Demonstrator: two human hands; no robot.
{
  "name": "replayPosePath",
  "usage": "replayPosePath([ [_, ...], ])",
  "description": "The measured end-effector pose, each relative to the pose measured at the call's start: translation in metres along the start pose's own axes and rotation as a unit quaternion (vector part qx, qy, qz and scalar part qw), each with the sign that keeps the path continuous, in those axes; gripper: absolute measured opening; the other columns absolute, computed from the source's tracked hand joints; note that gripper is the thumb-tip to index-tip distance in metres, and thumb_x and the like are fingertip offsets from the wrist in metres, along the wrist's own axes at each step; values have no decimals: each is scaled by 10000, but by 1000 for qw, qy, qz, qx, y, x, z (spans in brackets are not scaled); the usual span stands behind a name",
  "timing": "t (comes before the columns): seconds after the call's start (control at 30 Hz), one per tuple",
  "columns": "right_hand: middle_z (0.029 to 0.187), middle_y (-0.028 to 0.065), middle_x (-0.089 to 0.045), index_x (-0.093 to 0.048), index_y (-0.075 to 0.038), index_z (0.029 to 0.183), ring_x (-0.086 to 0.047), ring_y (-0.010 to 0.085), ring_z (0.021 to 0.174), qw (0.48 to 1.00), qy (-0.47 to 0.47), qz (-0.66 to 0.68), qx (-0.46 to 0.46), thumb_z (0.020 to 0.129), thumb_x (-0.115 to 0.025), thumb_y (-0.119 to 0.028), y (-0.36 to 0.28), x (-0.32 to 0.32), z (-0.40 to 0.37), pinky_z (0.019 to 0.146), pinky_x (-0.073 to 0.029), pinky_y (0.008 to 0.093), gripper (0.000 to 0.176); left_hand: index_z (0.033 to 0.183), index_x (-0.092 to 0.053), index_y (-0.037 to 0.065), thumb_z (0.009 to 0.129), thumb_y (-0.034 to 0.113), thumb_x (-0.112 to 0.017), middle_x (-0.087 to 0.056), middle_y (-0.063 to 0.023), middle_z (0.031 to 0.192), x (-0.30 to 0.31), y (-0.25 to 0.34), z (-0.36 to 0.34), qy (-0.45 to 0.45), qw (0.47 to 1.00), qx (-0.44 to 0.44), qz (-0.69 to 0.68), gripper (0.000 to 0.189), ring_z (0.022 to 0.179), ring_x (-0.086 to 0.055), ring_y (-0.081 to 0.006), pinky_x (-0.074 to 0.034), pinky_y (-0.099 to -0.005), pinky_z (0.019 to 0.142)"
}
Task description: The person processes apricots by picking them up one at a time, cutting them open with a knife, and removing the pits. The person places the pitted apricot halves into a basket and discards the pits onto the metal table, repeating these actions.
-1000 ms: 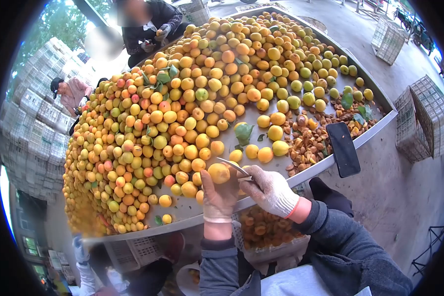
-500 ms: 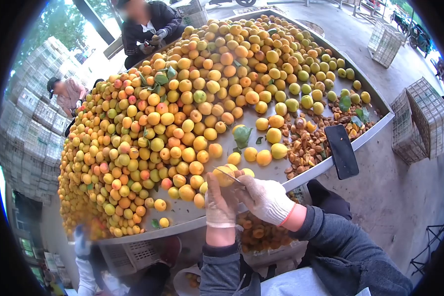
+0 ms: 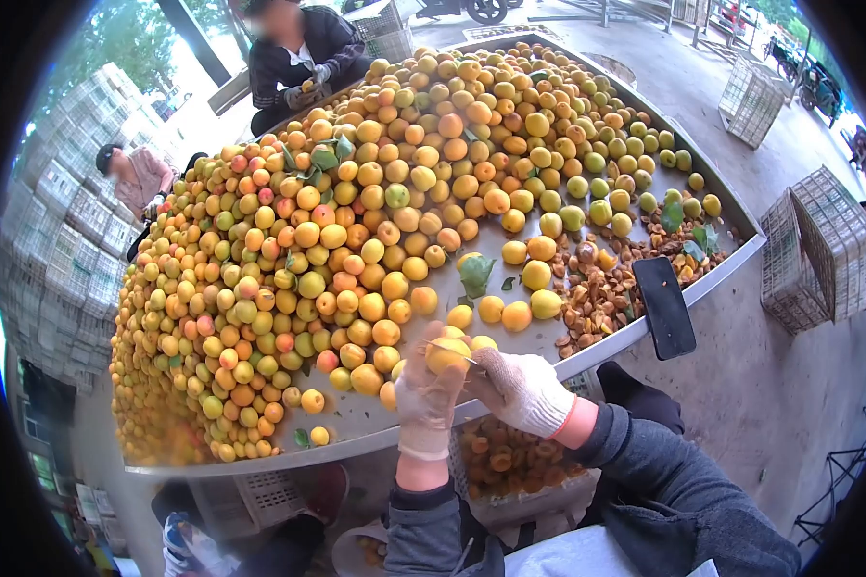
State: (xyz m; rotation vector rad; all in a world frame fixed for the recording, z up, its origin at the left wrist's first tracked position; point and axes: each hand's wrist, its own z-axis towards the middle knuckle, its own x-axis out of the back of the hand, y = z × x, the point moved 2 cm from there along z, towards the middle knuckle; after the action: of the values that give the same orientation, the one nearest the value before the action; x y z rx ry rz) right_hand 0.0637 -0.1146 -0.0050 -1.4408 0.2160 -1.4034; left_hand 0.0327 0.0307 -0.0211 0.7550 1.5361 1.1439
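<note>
My left hand point(image 3: 426, 402), in a pale glove, holds a yellow apricot point(image 3: 445, 355) up over the near rim of the metal table point(image 3: 375, 419). My right hand point(image 3: 522, 389), in a white knit glove, grips a small knife point(image 3: 455, 351) whose blade lies across the top of that apricot. A huge heap of yellow, orange and green apricots point(image 3: 356, 221) covers the table beyond my hands. Apricot pits point(image 3: 601, 288) lie piled at the right of the table.
A black phone point(image 3: 664, 308) hangs over the table's right edge. A crate of halved apricots point(image 3: 510, 462) sits below my hands. Two people work at the far side. Stacked crates stand at the left, wire crates point(image 3: 818, 250) at the right on concrete.
The knife blade has come down from above the apricot onto it, and my hands have drawn slightly closer together over the table's rim.
</note>
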Motion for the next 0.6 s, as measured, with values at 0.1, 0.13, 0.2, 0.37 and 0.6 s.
replayPosePath([
  [0.1,710,152,-609,-558,-90,955,-617,371,614,1000,14,3,-19,856,-618,-178,1,-2,-1,540,-491,439,145,1206,-560,-27,776,199,-804,-627,-48,1073,4,-4,1,-17,998,51,17,544,919,-607,-108,-521,-246,757],
  [0.13,724,148,-618,-542,-87,1000,-624,377,644,1000,1,-3,-4,845,-634,-173,5,-3,-1,550,-498,436,199,1212,-560,-25,770,207,-809,-628,-48,1067,3,-3,1,-12,997,64,34,559,915,-608,-109,-523,-247,746],
  [0.2,738,143,-626,-527,-83,1044,-631,383,674,1000,-13,-10,9,834,-649,-169,13,0,0,560,-505,434,258,1219,-561,-13,764,170,-808,-635,-40,1068,-1,9,-1,-30,995,46,89,549,921,-605,-107,-518,-235,750],
  [0.37,744,133,-633,-543,-85,1031,-637,367,686,998,-41,3,41,822,-663,-173,20,-6,-1,582,-514,422,257,1234,-552,-11,767,138,-800,-638,-58,1100,4,20,1,-80,891,-79,441,550,948,-601,-123,-514,-248,806],
  [0.6,754,110,-600,-558,-102,943,-621,347,642,998,45,-29,13,819,-650,-163,3,-5,4,559,-494,417,166,1303,-474,-5,743,39,-795,-587,-97,1165,2,-2,1,-40,989,59,-132,647,1009,-599,-169,-518,-299,864],
])
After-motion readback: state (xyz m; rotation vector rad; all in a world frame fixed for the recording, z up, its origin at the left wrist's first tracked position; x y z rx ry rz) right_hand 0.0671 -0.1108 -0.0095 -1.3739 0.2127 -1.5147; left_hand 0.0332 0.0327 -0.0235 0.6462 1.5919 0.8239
